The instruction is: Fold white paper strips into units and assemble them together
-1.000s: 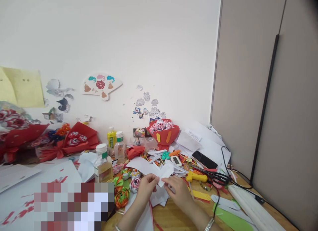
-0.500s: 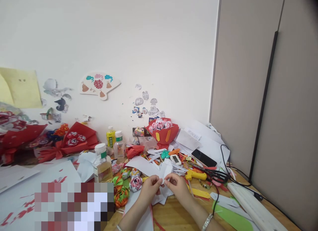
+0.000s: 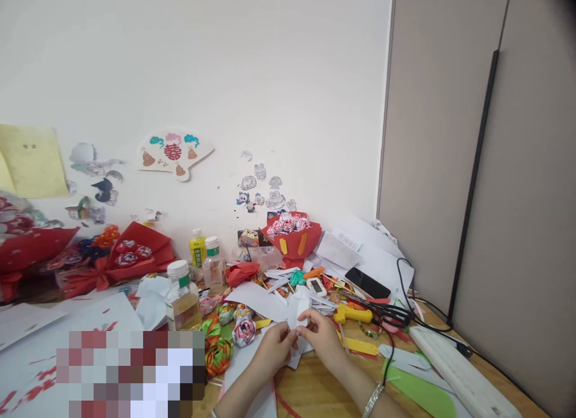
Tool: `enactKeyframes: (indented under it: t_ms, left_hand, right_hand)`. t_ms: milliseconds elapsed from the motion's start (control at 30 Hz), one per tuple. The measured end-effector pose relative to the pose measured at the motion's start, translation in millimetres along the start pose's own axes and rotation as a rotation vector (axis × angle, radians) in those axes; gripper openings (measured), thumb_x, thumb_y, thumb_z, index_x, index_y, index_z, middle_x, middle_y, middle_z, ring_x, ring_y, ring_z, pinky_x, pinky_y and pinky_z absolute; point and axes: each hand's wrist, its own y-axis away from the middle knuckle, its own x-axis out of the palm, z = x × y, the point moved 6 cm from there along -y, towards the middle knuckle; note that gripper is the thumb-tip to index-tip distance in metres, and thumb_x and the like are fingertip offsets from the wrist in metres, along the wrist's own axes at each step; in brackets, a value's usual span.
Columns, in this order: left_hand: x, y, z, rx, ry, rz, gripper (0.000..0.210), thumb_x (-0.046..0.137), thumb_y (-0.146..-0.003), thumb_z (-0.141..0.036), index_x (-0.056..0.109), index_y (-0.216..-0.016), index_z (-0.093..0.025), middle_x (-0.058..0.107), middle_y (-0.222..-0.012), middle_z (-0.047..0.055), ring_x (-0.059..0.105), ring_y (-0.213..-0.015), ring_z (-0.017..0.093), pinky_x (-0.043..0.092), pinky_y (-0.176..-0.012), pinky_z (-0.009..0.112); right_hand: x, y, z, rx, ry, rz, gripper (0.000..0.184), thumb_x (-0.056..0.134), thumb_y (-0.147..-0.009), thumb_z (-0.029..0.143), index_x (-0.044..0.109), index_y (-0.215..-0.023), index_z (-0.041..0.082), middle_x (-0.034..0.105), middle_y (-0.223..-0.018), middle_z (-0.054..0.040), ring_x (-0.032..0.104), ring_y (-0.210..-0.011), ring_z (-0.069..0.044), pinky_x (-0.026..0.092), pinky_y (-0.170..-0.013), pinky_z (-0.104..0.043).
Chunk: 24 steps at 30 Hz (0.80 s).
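Observation:
Both hands meet at the middle of the table around a small piece of folded white paper (image 3: 299,304). My left hand (image 3: 278,345) pinches its lower edge between thumb and fingers. From the other side my right hand (image 3: 318,335) grips the same paper, its fingers over the right edge and its thumb near the left thumb. The paper stands up from the fingertips; its lower part is hidden by them. Larger white sheets (image 3: 256,299) lie behind and beneath the hands. Rolled paper roses, one of them pink and white (image 3: 244,332), sit left of my left hand.
A capped bottle (image 3: 183,307) of yellowish liquid stands at left. A yellow glue gun (image 3: 353,313), a black phone (image 3: 368,282), dark cables (image 3: 393,315) and a white power strip (image 3: 463,370) lie at right. A red-wrapped bouquet (image 3: 294,244) stands against the wall among paper scraps.
My right fingers have shifted up over the paper's right side, and the paper has turned slightly in my hands. The whole view has moved a little, so things sit slightly further left.

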Motion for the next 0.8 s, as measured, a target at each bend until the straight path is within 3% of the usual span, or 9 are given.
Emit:
enactKeyframes:
  t_ms: [300, 800]
  left_hand:
    - [-6.8, -2.0, 1.9, -0.031, 0.052, -0.087, 0.037, 0.038, -0.063, -0.056, 0.035, -0.052, -0.021, 0.045, -0.043, -0.006, 0.039, -0.034, 0.008, 0.030, -0.038, 0.021]
    - [-2.9, 3.2, -6.8, 0.025, -0.032, -0.072, 0.027, 0.036, -0.069, -0.043, 0.040, -0.057, -0.019, 0.048, -0.047, -0.005, 0.043, -0.038, 0.010, 0.032, -0.040, 0.022]
  right_hand:
    - [-0.9, 4.4, 15.4, -0.073, -0.050, 0.063, 0.012, 0.053, -0.069, 0.020, 0.057, -0.080, 0.018, 0.059, -0.076, -0.0012, 0.054, -0.071, -0.016, 0.041, -0.065, -0.025]
    - [-2.2, 0.0, 2.2, 0.008, -0.083, -0.056, 0.013, 0.054, -0.064, 0.019, 0.056, -0.076, 0.017, 0.058, -0.065, 0.0003, 0.054, -0.063, -0.015, 0.041, -0.059, -0.024]
